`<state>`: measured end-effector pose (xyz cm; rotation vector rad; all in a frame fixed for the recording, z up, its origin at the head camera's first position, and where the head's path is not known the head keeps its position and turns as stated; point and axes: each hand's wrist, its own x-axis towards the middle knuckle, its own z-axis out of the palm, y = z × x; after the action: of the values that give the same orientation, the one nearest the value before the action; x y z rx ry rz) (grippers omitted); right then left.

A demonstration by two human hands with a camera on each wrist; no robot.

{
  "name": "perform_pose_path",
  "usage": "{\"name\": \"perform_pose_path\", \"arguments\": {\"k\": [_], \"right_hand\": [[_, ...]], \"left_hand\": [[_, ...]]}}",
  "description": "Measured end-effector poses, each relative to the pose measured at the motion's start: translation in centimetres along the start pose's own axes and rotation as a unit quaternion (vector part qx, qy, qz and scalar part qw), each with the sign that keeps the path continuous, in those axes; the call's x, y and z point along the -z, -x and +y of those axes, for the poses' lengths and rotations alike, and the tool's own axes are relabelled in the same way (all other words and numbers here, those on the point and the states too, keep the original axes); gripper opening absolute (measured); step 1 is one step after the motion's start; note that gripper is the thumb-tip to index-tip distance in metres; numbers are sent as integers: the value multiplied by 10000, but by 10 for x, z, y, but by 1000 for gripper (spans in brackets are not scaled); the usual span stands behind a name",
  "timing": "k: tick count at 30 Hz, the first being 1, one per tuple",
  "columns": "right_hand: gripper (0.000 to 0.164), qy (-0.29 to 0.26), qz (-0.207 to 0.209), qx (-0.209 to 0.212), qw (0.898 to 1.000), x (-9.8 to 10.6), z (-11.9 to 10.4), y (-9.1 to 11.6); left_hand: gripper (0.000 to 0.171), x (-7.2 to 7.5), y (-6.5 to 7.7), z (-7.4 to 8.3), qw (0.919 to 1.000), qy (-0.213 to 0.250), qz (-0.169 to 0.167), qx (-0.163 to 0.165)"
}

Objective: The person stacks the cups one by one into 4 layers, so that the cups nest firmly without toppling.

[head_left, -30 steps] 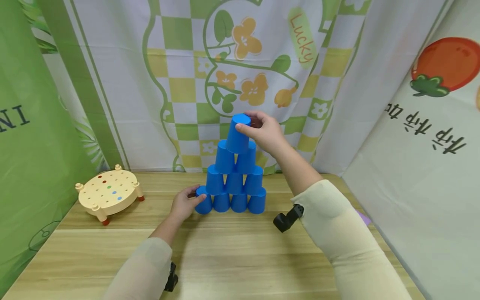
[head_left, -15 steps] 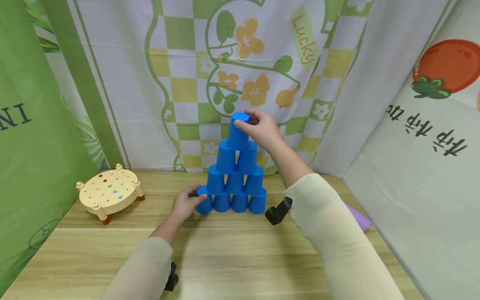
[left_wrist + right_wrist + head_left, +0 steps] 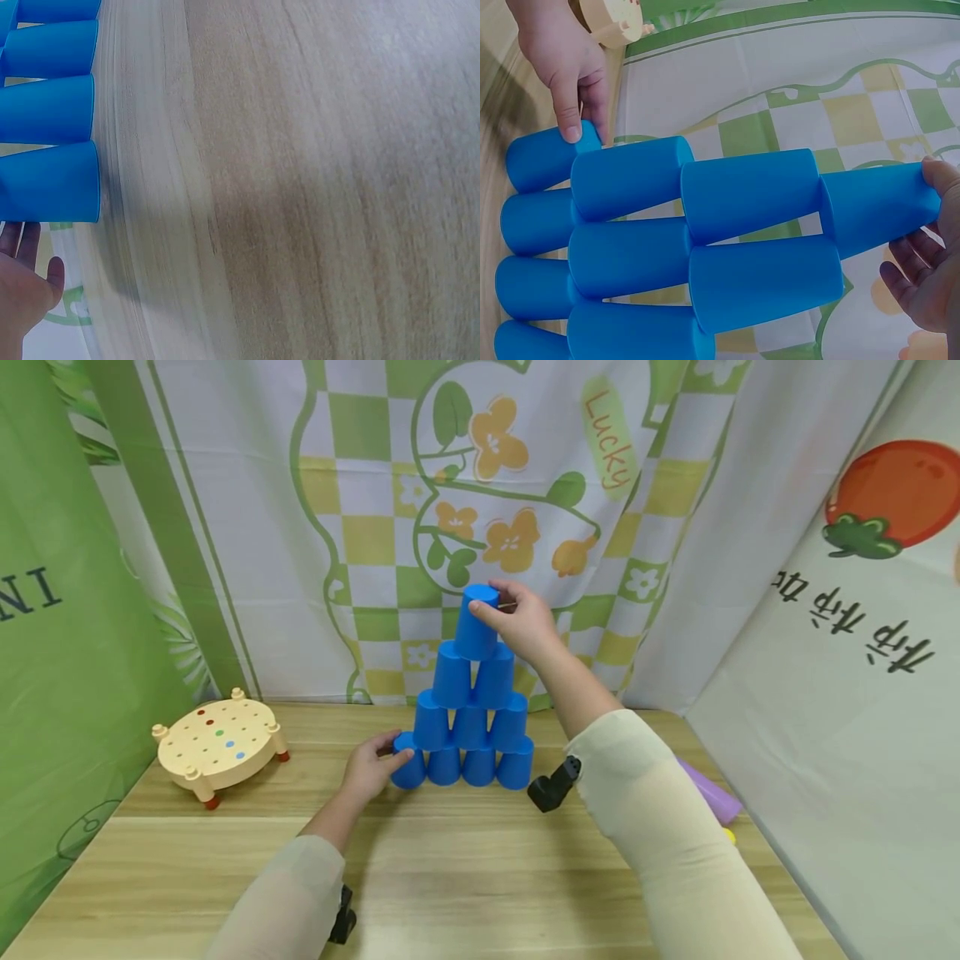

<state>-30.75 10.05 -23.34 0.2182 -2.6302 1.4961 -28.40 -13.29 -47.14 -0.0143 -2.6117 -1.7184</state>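
Note:
Blue cups, all upside down, form a pyramid on the table. My right hand (image 3: 528, 620) holds the top cup (image 3: 477, 631) near its upper end, thumb in front and fingers behind. That cup stands upright over the two cups (image 3: 452, 675) of the row below, its rim right at their tops. Low at the left, my left hand (image 3: 369, 768) has its thumb on the front of the leftmost bottom cup (image 3: 408, 770) and its fingers at the far side. In the right wrist view the left thumb (image 3: 568, 124) lies against that bottom cup.
A round cream pegged stool-like toy (image 3: 217, 739) with coloured dots stands at the back left of the wooden table (image 3: 465, 868). A purple object (image 3: 711, 793) and a small yellow one (image 3: 729, 836) show beside the right sleeve. A printed curtain (image 3: 360, 543) hangs close behind the pyramid.
The top cup has gone from slightly tilted to upright on the pyramid. My right forearm has shifted left, uncovering more of the purple object. The left hand stays at the bottom cup.

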Motion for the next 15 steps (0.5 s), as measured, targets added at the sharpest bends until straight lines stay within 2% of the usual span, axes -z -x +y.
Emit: {"name": "perform_pose_path", "arguments": {"k": [7, 10, 15], "right_hand": [[70, 10, -111, 65, 9999, 0, 3, 0], [73, -27, -109, 65, 9999, 0, 6, 2], [72, -241, -88, 57, 9997, 4, 21, 10]], "left_hand": [[55, 2, 1, 1, 10000, 22, -4, -31], [57, 4, 1, -1, 9999, -50, -121, -91], [80, 11, 1, -7, 9989, -194, -412, -133]]}}
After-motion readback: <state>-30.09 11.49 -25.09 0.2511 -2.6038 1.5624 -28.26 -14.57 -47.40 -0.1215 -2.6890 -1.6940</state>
